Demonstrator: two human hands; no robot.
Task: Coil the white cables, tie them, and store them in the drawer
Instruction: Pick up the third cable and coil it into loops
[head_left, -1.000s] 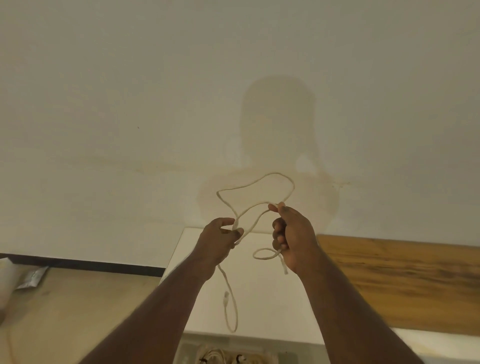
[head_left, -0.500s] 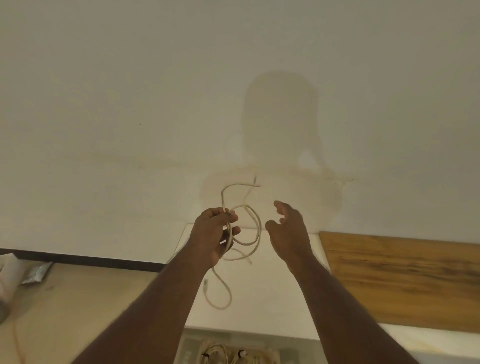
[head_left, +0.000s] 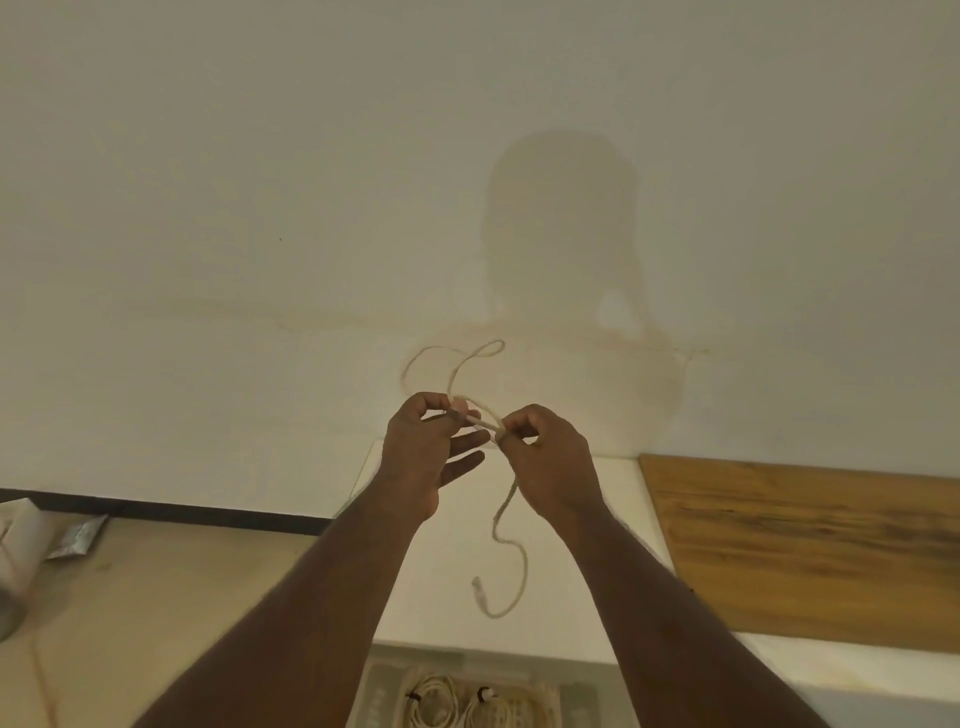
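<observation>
Nearest, at the bottom edge, the open drawer (head_left: 384, 691) holds coiled white cables (head_left: 452, 699) already tied. Above it, over the white bench (head_left: 587, 597), the loose cable (head_left: 511, 525) hangs from the right hand (head_left: 550, 462), its plug end dangling below. The right hand's fingers pinch the strand; the left hand (head_left: 426, 452) pinches it just beside, lower fingers spread. Beyond both, a loop rises toward the wall (head_left: 260, 208), so the next coil likely gathers from there.

White cable (head_left: 511, 525): thin, uncoiled, held in air above white counter (head_left: 571, 571); loose loops above, tail with plug end hanging below. Coiled white cables (head_left: 467, 701): two tied bundles, lying in open drawer (head_left: 384, 691) below counter's front edge.
</observation>
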